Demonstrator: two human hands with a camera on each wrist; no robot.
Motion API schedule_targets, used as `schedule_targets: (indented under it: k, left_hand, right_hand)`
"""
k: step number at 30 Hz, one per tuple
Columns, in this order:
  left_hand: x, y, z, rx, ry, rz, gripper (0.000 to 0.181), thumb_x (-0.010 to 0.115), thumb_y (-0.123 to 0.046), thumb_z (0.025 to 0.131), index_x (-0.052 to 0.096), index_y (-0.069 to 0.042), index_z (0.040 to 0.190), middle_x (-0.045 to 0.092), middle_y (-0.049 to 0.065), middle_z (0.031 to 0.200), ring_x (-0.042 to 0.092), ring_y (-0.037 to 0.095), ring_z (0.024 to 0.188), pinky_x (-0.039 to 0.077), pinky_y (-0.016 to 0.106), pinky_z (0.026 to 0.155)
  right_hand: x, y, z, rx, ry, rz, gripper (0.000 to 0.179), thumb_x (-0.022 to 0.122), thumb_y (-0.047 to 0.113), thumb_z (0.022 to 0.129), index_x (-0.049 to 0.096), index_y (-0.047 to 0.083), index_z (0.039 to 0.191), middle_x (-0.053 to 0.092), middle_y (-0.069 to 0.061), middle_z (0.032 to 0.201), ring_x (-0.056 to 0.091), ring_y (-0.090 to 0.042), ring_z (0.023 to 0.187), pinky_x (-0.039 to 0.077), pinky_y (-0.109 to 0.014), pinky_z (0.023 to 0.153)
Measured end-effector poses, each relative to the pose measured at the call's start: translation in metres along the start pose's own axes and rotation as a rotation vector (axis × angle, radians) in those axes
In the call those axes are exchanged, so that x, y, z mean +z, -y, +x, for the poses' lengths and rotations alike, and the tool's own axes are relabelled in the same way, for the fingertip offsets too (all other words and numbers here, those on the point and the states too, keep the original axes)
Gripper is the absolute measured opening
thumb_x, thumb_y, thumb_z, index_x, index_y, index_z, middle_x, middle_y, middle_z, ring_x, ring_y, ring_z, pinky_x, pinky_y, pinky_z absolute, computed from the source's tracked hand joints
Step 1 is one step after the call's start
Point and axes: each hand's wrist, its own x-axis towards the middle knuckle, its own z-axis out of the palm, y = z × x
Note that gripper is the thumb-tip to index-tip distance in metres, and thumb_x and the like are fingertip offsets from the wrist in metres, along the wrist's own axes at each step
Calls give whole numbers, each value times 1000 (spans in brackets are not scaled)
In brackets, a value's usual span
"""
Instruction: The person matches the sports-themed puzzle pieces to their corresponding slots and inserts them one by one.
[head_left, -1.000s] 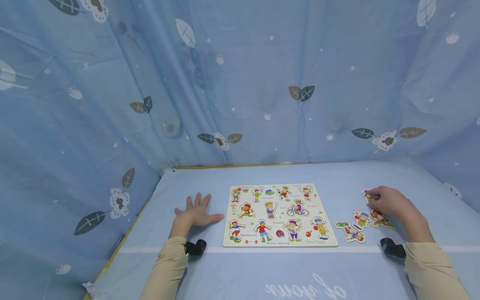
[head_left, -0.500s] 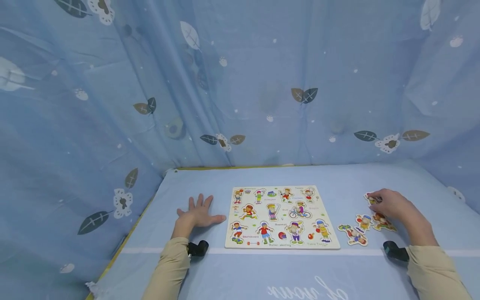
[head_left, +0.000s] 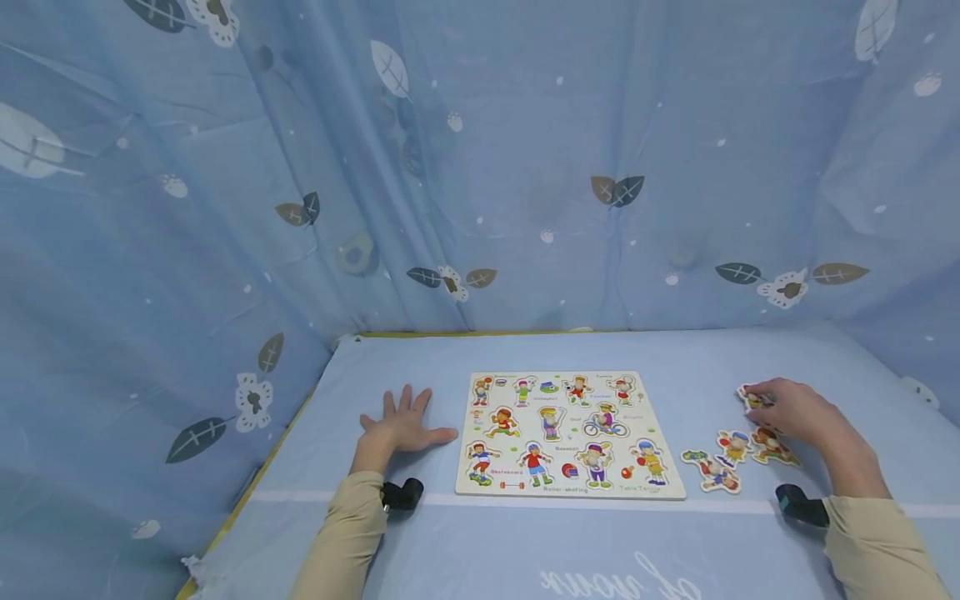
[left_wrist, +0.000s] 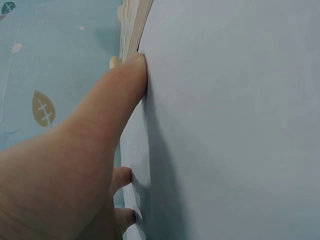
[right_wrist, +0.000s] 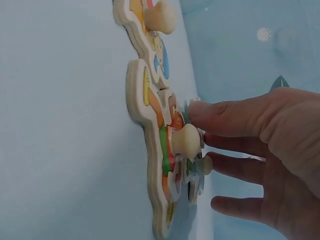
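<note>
A wooden puzzle board [head_left: 512, 450] with sports figures, many with knobs, lies flat at mid-table. Left of it my left hand [head_left: 405, 429] rests on the table, fingers spread; its thumb [left_wrist: 127, 75] points at the board's left edge. At the right, my right hand [head_left: 798, 412] reaches over loose puzzle pieces. Its thumb and fairly straight fingers [right_wrist: 240, 167] are at the farthest piece [head_left: 750, 398], a fingertip right by that piece's knob [right_wrist: 204, 165]. In the right wrist view, the nearer piece [right_wrist: 162, 145] with a round knob partly hides it.
Two more loose pieces, a skateboard figure [head_left: 718, 475] and a blue-capped figure [head_left: 733, 448], lie between the board and my right hand. A blue patterned curtain [head_left: 540, 208] hangs behind the table. Black wrist devices [head_left: 801, 504] sit on both wrists.
The whole head view has shifted slightly. My right hand stays over the farthest piece, with little movement of its fingers. My left hand has stayed put beside the board.
</note>
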Motion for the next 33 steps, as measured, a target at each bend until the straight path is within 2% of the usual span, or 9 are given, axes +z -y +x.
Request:
schedule_targets:
  k: [4,10,16,23,33]
  left_hand:
    - [1,-1,0,-2,-3,3,104,57,-75,81,21,-17,159,6,21,165,0,49,149,7,80,107]
    - [1,0,0,-5,-5,5,103,58,-75,82,22,-17,159,6,21,165,0,49,149,8,80,106]
    - [1,1,0,-3,1,4,104,57,-75,81,21,-17,159,6,21,165,-1,49,149,7,80,106]
    - [2,2,0,-3,2,-1,104,58,-75,81,21,-17,159,5,21,165,-1,49,149,7,80,106]
    - [-2,-3,-1,-6,7,-9,103,58,-75,82,21,-17,159,5,21,165,-1,49,149,6,79,107]
  right_hand:
    - [-1,3,-4,-27,-38,2,57,71,18,88,52,-14,130,42,-44,132,36,-63,119,36,-73,95]
    - [-4,20,-5,-86,-106,-36,54,72,17,88,55,-12,129,42,-42,133,36,-62,122,35,-73,96]
    - [-7,42,-6,-130,-141,-70,51,73,17,88,57,-10,128,43,-41,134,38,-61,123,35,-72,97]
    - [-5,68,-9,-194,-138,-68,49,72,18,90,58,-6,131,46,-37,137,40,-57,126,34,-71,99]
    - [-4,112,-14,-303,-210,-120,47,73,17,89,60,-3,130,54,-30,135,46,-51,127,39,-67,100]
